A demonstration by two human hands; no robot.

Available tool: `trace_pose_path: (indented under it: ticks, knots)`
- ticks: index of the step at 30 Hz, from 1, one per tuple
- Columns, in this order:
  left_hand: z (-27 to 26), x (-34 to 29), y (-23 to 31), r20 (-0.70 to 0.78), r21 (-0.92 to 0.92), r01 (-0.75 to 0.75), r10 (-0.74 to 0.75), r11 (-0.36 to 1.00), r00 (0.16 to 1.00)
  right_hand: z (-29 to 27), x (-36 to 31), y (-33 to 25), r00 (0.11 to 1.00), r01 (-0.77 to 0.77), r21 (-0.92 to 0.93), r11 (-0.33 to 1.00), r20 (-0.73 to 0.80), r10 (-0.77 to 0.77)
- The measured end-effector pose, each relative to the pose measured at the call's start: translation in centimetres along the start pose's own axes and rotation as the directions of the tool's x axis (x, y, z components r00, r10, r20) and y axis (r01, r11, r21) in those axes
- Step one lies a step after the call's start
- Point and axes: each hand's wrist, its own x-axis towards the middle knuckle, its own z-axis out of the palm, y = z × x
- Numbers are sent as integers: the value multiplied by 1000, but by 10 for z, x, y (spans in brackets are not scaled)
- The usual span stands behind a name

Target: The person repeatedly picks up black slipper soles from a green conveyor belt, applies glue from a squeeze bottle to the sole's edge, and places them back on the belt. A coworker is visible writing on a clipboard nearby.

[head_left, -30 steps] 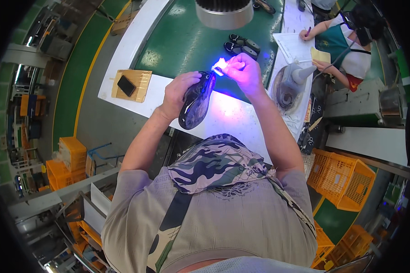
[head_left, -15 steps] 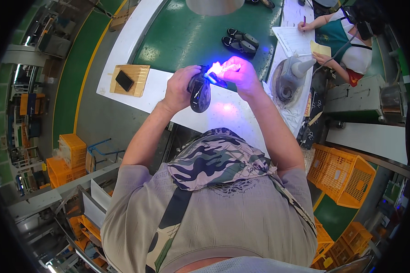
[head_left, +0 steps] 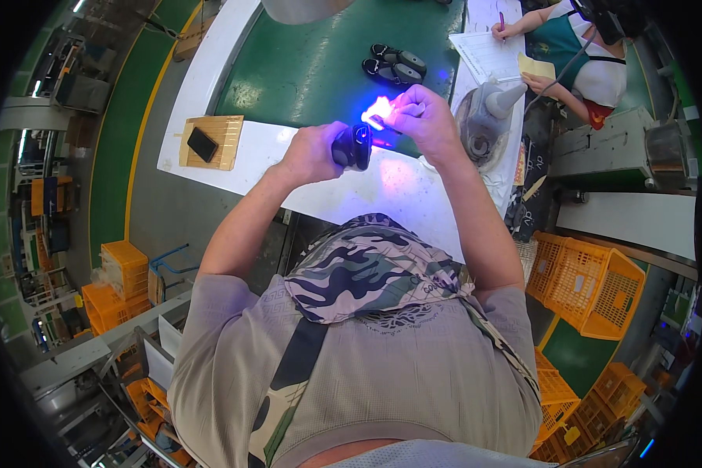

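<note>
One glossy, rounded black shoe (head_left: 358, 147), left hand (head_left: 312, 154) curled around it, right hand (head_left: 423, 122) pinching glaring white scrap (head_left: 377, 111)

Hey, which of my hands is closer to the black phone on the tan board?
Your left hand: it holds a black shoe to the right of the phone. Your right hand is farther right, beyond the shoe.
</note>
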Motion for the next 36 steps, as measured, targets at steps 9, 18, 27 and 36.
trace_pose_path:
  ticks: [9, 18, 27, 36]
  knots:
    - [-7, -6, -4, 265, -193, 19, 33, 981, 964, -5, 1, 6, 998, 28, 10, 1000, -48, -28]
    - [-6, -15, -11, 380, -549, 187, 44, 815, 924, 3, -2, 12, 987, 163, -15, 986, -2, -163]
    - [-1, -29, -15, 404, -798, 367, -27, 478, 914, 18, -14, 27, 989, 125, 39, 991, 74, -127]
    - [17, -46, -25, 420, -896, 429, -94, 118, 903, 32, -33, 43, 987, 46, 120, 992, 147, -64]
